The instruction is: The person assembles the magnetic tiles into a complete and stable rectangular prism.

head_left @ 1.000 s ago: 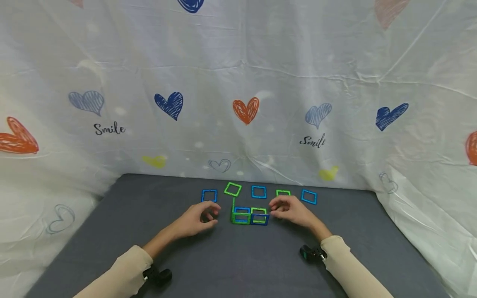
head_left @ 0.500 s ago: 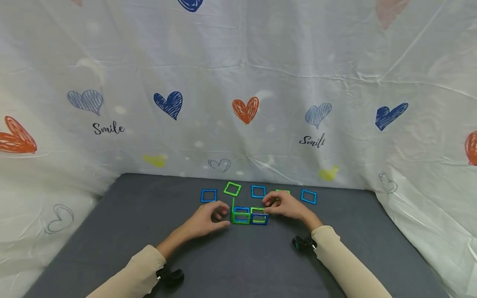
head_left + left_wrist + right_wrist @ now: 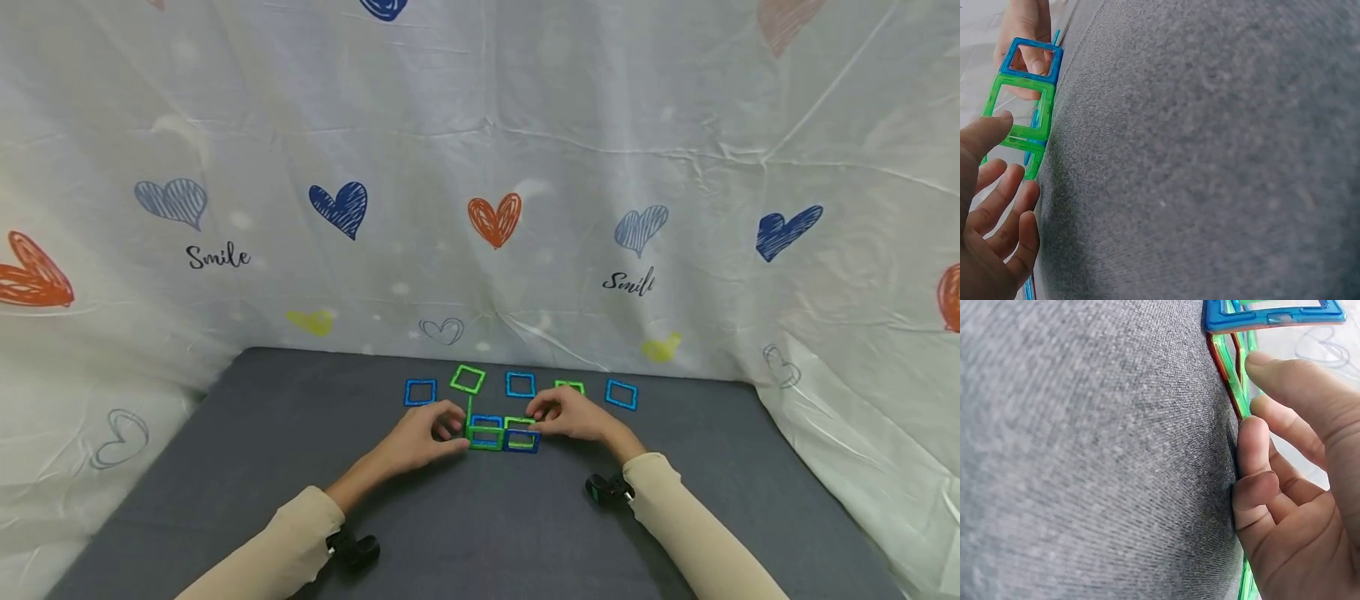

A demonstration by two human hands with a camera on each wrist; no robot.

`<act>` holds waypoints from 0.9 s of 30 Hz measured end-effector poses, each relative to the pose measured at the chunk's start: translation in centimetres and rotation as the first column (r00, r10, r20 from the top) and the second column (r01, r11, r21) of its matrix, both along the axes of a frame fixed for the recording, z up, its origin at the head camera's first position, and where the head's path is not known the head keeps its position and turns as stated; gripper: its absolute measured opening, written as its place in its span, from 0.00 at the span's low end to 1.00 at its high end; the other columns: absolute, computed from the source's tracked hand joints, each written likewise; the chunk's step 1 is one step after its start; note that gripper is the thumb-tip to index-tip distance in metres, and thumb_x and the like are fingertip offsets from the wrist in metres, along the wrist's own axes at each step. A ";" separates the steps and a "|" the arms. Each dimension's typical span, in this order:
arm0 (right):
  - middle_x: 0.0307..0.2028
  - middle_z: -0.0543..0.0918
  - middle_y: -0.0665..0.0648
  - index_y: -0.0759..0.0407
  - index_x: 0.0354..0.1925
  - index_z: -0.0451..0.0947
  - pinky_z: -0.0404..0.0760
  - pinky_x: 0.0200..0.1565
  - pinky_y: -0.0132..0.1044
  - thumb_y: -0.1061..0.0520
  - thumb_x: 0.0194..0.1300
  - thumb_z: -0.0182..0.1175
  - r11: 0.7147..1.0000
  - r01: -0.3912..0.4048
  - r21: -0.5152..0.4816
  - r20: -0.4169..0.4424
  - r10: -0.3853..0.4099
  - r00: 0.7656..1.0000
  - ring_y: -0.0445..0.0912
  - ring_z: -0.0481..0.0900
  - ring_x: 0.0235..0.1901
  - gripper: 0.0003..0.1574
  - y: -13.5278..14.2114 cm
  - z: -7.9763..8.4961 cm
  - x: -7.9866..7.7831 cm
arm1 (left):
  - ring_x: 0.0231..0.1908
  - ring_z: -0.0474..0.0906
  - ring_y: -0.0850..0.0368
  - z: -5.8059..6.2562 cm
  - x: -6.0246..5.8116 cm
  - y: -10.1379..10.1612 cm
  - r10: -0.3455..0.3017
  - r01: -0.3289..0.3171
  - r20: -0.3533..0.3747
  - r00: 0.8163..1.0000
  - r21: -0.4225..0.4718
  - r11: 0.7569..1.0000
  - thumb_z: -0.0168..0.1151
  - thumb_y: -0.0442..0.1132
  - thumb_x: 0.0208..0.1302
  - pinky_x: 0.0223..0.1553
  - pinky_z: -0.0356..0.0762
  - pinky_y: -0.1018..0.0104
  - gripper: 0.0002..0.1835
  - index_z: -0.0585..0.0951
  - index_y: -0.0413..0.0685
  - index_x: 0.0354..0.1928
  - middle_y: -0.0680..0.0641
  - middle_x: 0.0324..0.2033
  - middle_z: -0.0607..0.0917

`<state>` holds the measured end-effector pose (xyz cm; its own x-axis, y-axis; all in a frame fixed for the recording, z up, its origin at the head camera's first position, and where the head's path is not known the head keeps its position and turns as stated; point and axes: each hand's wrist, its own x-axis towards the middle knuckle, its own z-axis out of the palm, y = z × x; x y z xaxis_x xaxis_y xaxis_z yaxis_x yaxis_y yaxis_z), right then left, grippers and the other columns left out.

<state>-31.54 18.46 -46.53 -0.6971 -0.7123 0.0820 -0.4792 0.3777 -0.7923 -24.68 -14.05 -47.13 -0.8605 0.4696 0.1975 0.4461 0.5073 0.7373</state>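
Note:
Magnetic tile frames stand joined mid-table in the head view: a green tile (image 3: 486,429) and a dark blue tile (image 3: 521,451) in front, a blue tile (image 3: 487,418) and a light green tile (image 3: 520,420) behind. Another green tile (image 3: 469,408) rises at the left end. My left hand (image 3: 420,437) is at that end, fingers loosely bent; in the left wrist view its thumb overlaps the green tile (image 3: 1047,112), contact unclear. At the right end, my right hand (image 3: 573,415) has bent fingertips by the light green tile. Beside the thumb in the right wrist view is a blue tile (image 3: 1279,319).
Behind the hands lies a row of loose tiles: a blue tile (image 3: 421,382), a green tile (image 3: 468,367), a blue tile (image 3: 521,395), a partly hidden green tile (image 3: 570,384) and a blue tile (image 3: 622,407). A heart-printed curtain (image 3: 420,275) hangs behind the grey table (image 3: 480,533).
My left hand has moved right, up to the left end of the joined tiles. My right hand has moved left to their right end. The tiles look unmoved.

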 end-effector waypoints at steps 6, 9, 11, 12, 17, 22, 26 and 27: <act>0.41 0.84 0.53 0.63 0.47 0.84 0.82 0.40 0.39 0.62 0.68 0.68 0.999 -0.020 0.025 -0.002 0.020 1.000 0.46 0.81 0.39 0.10 0.3 -0.2 0.4 | 0.36 0.82 0.61 -0.1 -0.3 0.1 0.006 -0.006 -0.029 1.000 0.007 1.000 0.72 0.41 0.67 0.38 0.81 0.63 0.14 0.83 0.48 0.51 0.53 0.40 0.84; 0.40 0.84 0.52 0.63 0.47 0.84 0.82 0.39 0.38 0.62 0.67 0.69 0.999 -0.020 0.034 -0.006 0.020 1.000 0.46 0.81 0.37 0.10 0.4 -0.2 0.8 | 0.35 0.82 0.62 -0.1 -0.5 0.1 0.021 -0.021 -0.044 0.999 0.006 1.000 0.72 0.40 0.66 0.37 0.81 0.63 0.12 0.83 0.49 0.50 0.54 0.39 0.84; 0.39 0.84 0.52 0.63 0.47 0.84 0.81 0.38 0.38 0.61 0.67 0.69 0.999 -0.024 0.038 -0.007 0.024 1.000 0.46 0.81 0.36 0.11 0.4 0.0 1.1 | 0.35 0.82 0.62 -0.1 -0.6 0.1 0.025 -0.025 -0.054 0.998 0.003 1.000 0.72 0.40 0.66 0.37 0.81 0.63 0.12 0.83 0.50 0.49 0.55 0.39 0.84; 0.38 0.84 0.52 0.63 0.47 0.84 0.81 0.38 0.38 0.61 0.67 0.70 0.999 -0.027 0.037 -0.008 0.027 1.000 0.46 0.81 0.36 0.11 0.4 0.1 1.3 | 0.35 0.82 0.62 -0.1 -0.7 0.1 0.023 -0.023 -0.065 0.998 0.001 1.000 0.72 0.39 0.67 0.37 0.81 0.63 0.11 0.84 0.50 0.49 0.55 0.39 0.84; 0.38 0.83 0.53 0.63 0.47 0.84 0.81 0.37 0.38 0.59 0.67 0.70 0.998 -0.048 0.043 -0.005 0.049 0.999 0.46 0.81 0.35 0.12 0.6 0.3 2.3 | 0.34 0.82 0.61 -0.1 -1.0 -0.1 0.014 -0.014 -0.098 0.995 0.003 1.000 0.71 0.39 0.67 0.36 0.81 0.63 0.10 0.84 0.49 0.48 0.56 0.38 0.84; 0.39 0.83 0.52 0.61 0.48 0.84 0.81 0.36 0.38 0.58 0.67 0.71 0.996 -0.074 0.059 0.001 0.074 0.997 0.45 0.80 0.34 0.13 0.9 0.3 3.3 | 0.35 0.82 0.62 0.1 -1.3 -0.1 0.022 -0.022 -0.090 0.996 -0.005 1.000 0.71 0.39 0.67 0.38 0.81 0.63 0.09 0.84 0.51 0.48 0.57 0.37 0.85; 0.41 0.83 0.53 0.59 0.49 0.84 0.81 0.38 0.37 0.57 0.66 0.71 0.994 -0.089 0.067 0.010 0.088 0.996 0.44 0.80 0.36 0.14 0.9 0.3 4.1 | 0.35 0.81 0.63 0.2 -1.7 0.0 0.042 -0.044 -0.085 0.996 -0.019 0.999 0.70 0.39 0.68 0.38 0.81 0.63 0.08 0.85 0.53 0.47 0.58 0.37 0.85; 0.41 0.83 0.53 0.59 0.49 0.84 0.81 0.38 0.38 0.57 0.66 0.71 0.994 -0.092 0.066 0.012 0.091 0.996 0.44 0.80 0.36 0.14 0.9 0.3 4.4 | 0.35 0.81 0.63 0.2 -1.8 0.1 0.047 -0.048 -0.084 0.995 -0.019 0.999 0.70 0.39 0.68 0.38 0.81 0.63 0.08 0.85 0.52 0.47 0.58 0.37 0.85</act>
